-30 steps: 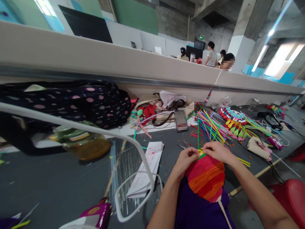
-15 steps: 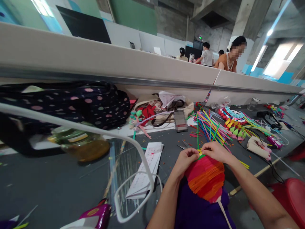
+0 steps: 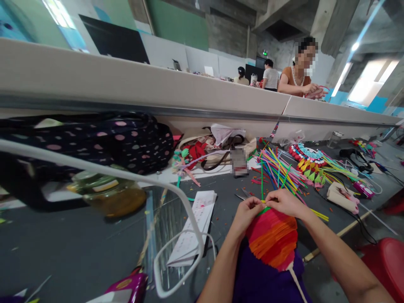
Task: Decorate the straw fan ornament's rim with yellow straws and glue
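A round fan striped in pink, orange and red, with a green strip along its top, lies tilted over my purple-clothed lap. Its pale thin handle points down towards me. My left hand pinches a short yellow pipe cleaner at the fan's top edge, thumb and forefinger together. Close beside it, my right hand is closed in a pinch on the same pipe cleaner. The fingers partly hide it. A long green pipe cleaner stretches away on the table just beyond the fingers.
Beyond my hands lie loose coloured pipe cleaners and scissors. Left are folded papers, a white bent lamp arm, a glass jar and a dark patterned bag. A co-worker is behind the partition.
My fingers have closed further over the yellow pipe cleaner, so less of it shows. The fan has hardly moved. The co-worker across the partition has straightened up, hands now visible.
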`<action>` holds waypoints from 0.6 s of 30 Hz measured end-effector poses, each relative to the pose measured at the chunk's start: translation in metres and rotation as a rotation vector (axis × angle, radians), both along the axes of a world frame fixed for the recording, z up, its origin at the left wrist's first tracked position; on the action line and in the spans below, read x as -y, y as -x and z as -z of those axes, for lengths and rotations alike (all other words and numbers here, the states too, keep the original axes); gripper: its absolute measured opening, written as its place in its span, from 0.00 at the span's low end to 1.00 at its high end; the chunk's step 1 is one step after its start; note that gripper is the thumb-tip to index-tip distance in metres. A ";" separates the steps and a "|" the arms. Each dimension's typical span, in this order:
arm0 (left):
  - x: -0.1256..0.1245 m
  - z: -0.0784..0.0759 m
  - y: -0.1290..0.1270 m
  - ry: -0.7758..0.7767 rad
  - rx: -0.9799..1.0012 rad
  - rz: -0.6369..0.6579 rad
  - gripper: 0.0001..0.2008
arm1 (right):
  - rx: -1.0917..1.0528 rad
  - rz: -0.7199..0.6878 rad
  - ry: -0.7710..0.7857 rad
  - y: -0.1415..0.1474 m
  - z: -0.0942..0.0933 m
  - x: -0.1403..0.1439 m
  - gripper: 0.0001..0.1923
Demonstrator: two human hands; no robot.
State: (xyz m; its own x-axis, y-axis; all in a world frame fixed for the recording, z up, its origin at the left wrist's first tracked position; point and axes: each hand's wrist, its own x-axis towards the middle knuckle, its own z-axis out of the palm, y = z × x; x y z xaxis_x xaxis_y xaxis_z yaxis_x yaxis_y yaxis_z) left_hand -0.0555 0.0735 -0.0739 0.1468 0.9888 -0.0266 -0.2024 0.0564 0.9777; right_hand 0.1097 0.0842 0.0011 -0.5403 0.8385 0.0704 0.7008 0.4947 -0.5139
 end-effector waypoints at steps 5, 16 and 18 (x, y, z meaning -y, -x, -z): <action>0.000 0.002 0.000 -0.033 -0.051 0.015 0.10 | 0.086 0.018 -0.039 0.004 -0.002 0.003 0.10; -0.002 0.008 0.004 -0.147 -0.213 -0.031 0.10 | 0.189 0.036 -0.069 0.011 -0.001 0.001 0.10; -0.003 0.009 0.005 -0.130 -0.203 -0.031 0.10 | 0.198 0.037 -0.074 0.011 -0.001 0.001 0.10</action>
State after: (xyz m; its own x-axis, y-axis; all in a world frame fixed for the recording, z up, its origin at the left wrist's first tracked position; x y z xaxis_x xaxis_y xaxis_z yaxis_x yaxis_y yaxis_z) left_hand -0.0605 0.0761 -0.0827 0.1213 0.9897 0.0757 -0.0004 -0.0762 0.9971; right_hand 0.0982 0.0835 0.0018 -0.5183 0.8547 0.0283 0.8031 0.4979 -0.3274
